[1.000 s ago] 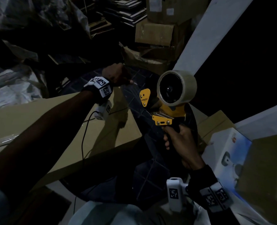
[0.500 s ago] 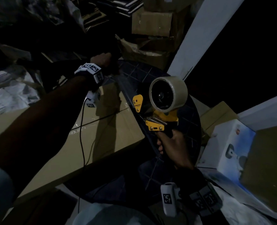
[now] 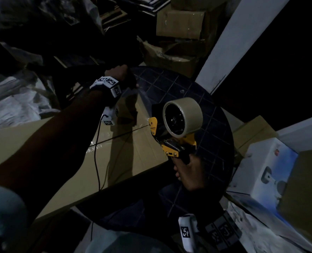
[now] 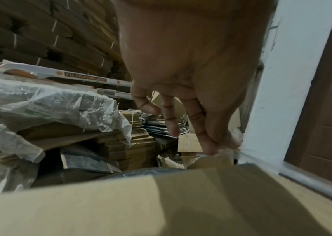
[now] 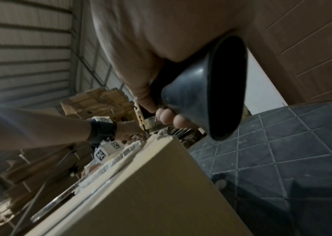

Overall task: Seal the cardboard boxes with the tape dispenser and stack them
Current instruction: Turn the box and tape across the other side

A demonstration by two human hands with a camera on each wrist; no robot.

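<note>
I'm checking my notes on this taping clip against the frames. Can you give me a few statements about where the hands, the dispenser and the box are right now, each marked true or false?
1. The right hand grips the handle of the yellow and black tape dispenser. True.
2. The dispenser's roll of beige tape is pressed flat on the box. False: it is held up off the large tan cardboard box, over the dark round gridded table.
3. The left hand pinches clear tape at the box's far edge. True.
4. The box lies on the floor. False: it rests partly on the table.
5. A strip of tape already runs along the box's seam. True.
</note>
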